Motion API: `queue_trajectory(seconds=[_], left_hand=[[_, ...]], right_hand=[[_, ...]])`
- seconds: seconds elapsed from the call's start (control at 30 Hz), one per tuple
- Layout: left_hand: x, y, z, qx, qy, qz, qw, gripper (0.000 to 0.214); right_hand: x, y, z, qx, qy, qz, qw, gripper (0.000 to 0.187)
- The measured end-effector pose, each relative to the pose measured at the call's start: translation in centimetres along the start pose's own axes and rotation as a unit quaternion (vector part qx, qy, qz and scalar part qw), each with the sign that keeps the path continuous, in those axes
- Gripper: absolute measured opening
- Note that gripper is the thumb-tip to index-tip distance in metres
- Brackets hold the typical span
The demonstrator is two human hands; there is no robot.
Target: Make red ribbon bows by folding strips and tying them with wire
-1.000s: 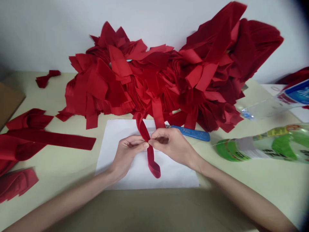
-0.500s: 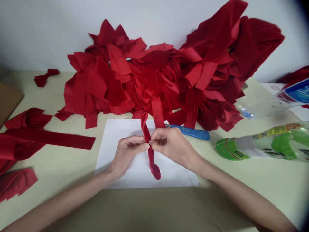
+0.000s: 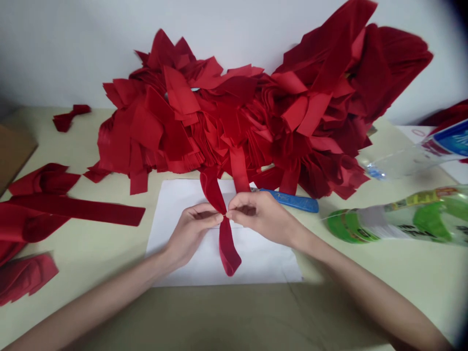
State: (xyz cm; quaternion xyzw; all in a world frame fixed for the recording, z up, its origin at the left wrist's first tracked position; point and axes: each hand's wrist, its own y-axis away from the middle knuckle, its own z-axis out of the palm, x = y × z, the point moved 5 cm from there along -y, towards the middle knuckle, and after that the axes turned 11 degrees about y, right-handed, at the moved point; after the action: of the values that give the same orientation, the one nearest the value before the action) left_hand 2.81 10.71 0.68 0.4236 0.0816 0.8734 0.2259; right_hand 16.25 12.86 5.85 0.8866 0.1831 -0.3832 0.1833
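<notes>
A red ribbon (image 3: 229, 248), looped at its upper and lower ends and gathered narrow in the middle, stands out over a sheet of white paper (image 3: 175, 265). My left hand (image 3: 193, 229) pinches its narrow waist between thumb and forefinger from the left. From the right, the closed thumb and forefinger of my right hand (image 3: 261, 217) meet at the same waist. Whatever they pinch is too fine to make out. A small pale spot shows at the waist between the fingertips. Just behind my right hand lies a blue-handled cutter (image 3: 298, 201).
A large heap of red ribbon pieces (image 3: 226, 117) fills the back against the wall. More red ribbon (image 3: 80, 209) lies at the left. On the right rest a green-labelled bottle (image 3: 402, 219), with a faint thin line at its left end, and a clear plastic bottle (image 3: 409, 158).
The ribbon has turned between my fingers, so its loops now show their broad faces instead of their edges. My hands stay nearly in place.
</notes>
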Motion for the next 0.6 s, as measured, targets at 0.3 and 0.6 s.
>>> queue_trajectory(seconds=[0.3, 0.6], left_hand=[[-0.6, -0.3, 0.0, -0.062, 0.084, -0.073, 0.992, 0.003], [-0.5, 0.3, 1.2, -0.173, 0.095, -0.122, 0.973, 0.018]], right_hand=[[-0.3, -0.2, -1.1, -0.102, -0.057, -0.02, 0.993, 0.017], [0.3, -0.4, -0.6, -0.196, -0.048, -0.078, 0.976, 0.018]])
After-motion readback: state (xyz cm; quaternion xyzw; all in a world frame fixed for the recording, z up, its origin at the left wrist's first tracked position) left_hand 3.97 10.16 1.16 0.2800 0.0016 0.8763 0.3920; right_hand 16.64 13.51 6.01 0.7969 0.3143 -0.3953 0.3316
